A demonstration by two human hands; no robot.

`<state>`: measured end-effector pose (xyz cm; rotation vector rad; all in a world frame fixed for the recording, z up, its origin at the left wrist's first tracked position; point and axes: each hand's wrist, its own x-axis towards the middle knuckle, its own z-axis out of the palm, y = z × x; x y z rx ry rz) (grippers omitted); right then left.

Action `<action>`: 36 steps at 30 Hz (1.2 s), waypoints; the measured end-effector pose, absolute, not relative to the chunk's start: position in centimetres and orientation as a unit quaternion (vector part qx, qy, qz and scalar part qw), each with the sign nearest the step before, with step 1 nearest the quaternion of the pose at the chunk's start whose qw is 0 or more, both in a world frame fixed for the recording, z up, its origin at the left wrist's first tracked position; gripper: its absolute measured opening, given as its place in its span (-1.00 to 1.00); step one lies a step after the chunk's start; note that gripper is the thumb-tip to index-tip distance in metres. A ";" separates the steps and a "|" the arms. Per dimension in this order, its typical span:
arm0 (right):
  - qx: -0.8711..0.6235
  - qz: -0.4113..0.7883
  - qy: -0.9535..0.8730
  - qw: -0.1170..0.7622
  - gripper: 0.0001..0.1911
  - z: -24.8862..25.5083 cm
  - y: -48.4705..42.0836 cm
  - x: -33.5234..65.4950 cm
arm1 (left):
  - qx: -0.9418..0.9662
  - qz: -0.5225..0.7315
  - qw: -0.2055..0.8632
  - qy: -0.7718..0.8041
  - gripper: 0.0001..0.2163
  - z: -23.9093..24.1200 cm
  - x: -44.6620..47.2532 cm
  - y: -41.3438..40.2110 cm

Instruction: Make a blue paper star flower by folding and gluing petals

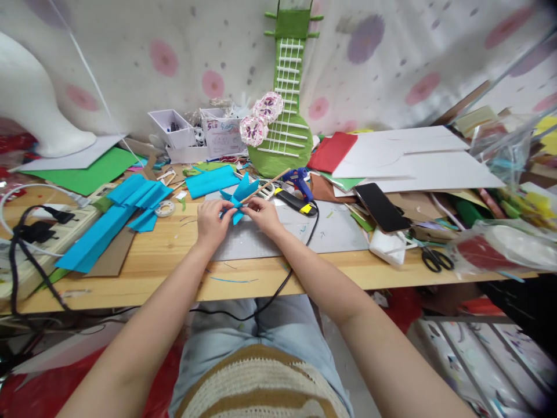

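Note:
A small blue folded-paper shape (pixel 240 195) with pointed flaps is held over the grey mat (pixel 331 232) at the middle of the wooden table. My left hand (pixel 212 223) pinches its lower left part. My right hand (pixel 262 215) is closed on its right side, where a thin wooden stick (pixel 266 186) runs up and to the right. Both hands touch the paper shape.
Blue pleated paper pieces (pixel 130 203) lie to the left, with a power strip and black cables (pixel 39 232). A blue glue gun (pixel 299 184), a black phone (pixel 382 206), scissors (pixel 435 258), a green paper guitar (pixel 285 104), white boxes (pixel 174 130) and stacked sheets (pixel 413 159) crowd the table.

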<state>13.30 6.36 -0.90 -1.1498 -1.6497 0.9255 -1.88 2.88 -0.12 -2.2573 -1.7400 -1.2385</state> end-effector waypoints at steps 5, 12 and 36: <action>-0.438 0.471 -0.602 0.473 -0.89 -1.1 7.0 13.7 | -0.746 -0.370 0.032 -0.553 -0.86 0.1 -2.1 2.9; -0.412 0.523 -0.584 0.464 -0.88 -1.0 7.0 13.9 | -0.790 -0.318 0.059 -0.521 -0.84 0.8 -2.6 2.8; -0.442 0.133 -0.856 0.234 -0.94 0.5 5.4 14.8 | -0.793 -0.306 0.039 -0.524 -0.83 0.2 -3.1 2.7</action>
